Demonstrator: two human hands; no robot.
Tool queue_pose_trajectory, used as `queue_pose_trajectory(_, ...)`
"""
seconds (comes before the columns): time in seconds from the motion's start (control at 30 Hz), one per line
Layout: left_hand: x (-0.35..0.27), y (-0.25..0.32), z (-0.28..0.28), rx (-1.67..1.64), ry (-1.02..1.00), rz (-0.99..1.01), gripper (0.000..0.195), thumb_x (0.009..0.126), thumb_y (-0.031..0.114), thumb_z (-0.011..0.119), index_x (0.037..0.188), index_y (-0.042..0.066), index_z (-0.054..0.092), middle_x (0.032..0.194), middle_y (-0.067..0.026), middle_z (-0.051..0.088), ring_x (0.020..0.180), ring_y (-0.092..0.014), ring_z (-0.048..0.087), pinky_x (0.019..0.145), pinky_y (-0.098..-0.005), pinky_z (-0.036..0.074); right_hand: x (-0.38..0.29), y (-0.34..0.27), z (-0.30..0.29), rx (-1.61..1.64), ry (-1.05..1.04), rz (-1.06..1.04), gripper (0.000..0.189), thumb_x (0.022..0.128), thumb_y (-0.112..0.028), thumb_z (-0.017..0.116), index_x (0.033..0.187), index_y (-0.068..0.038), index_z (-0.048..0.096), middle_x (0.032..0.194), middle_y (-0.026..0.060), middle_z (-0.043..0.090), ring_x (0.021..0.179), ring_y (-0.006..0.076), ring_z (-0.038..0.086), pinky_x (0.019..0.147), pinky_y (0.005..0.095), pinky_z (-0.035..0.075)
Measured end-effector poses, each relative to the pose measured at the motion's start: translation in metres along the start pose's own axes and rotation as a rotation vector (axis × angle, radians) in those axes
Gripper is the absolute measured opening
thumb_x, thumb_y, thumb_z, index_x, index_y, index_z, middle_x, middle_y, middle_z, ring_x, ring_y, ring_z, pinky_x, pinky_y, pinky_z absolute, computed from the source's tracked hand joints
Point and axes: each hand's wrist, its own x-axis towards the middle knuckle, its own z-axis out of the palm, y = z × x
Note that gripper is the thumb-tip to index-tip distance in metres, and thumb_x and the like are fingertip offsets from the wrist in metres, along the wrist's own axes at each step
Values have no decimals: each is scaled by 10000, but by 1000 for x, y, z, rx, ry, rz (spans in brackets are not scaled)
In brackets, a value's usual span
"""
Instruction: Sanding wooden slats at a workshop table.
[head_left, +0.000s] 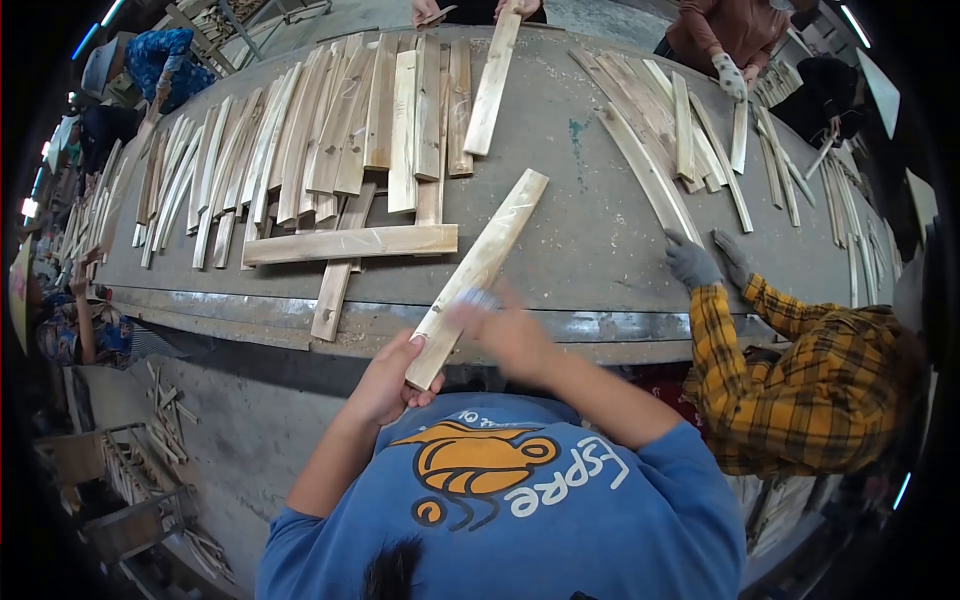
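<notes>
My left hand (391, 375) grips the near end of a wooden board (484, 270), thumb on its upper face. The board slants up and to the right over the table's front edge, and pale chalk-like marks show near its far end. Blurred by motion, my right hand (514, 337) is at the board's right edge, closed around a small pale striped object (478, 300) too smeared to name. That object appears against the board's face. To the left, another marked board (351, 244) lies crosswise over other pieces.
Many wooden slats (330, 127) lie side by side across the grey worktable (555, 247), with more strips (652, 112) at right. A co-worker's gloved hand (691, 259) touches a long strip close by. Across the table, a person holds a board (495, 79). A metal strip (592, 322) lines the front edge.
</notes>
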Motion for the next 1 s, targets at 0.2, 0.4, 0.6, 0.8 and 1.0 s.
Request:
queue_pose_trajectory(0.2,7,9,8,25,43,-4,285,1069,320,368,1176,84,485,696,-107,616,449,-135,513,396,-226,356,-4,23,-3,-19,177,82,507,935,-57,450,1435,-142,476,1389,55,599,1296,194,563,1174,654,155)
queue_pose_trajectory(0.4,20,17,15,26,41,-28,297,1071,314,365,1220,86,482,696,-102,617,463,-133,523,394,-230,360,6,42,-20,486,-3,351,574,879,12,462,1428,-148,500,1404,73,580,1267,239,584,1170,665,177)
queue_pose_trajectory(0.6,64,33,35,10,-19,20,343,1077,343,358,1242,72,488,732,-115,618,497,-170,554,414,-246,388,-8,103,-63,111,102,623,564,920,12,429,1460,-146,469,1495,118,489,1362,295,479,1216,557,126)
queue_pose_trajectory(0.8,238,50,80,259,-157,166,723,1004,645,352,1407,59,480,1327,-107,577,1237,-289,544,992,-465,477,-60,166,-85,682,834,485,992,685,190,300,1606,-159,182,1586,168,345,1491,275,295,1167,328,233)
queue_pose_trajectory(1.0,197,57,33,1627,642,588,652,894,551,608,1393,139,526,1502,-153,428,1462,-345,278,1161,-609,204,-64,147,-72,894,803,744,992,695,159,341,1605,-215,213,1598,144,328,1329,193,470,719,194,422)
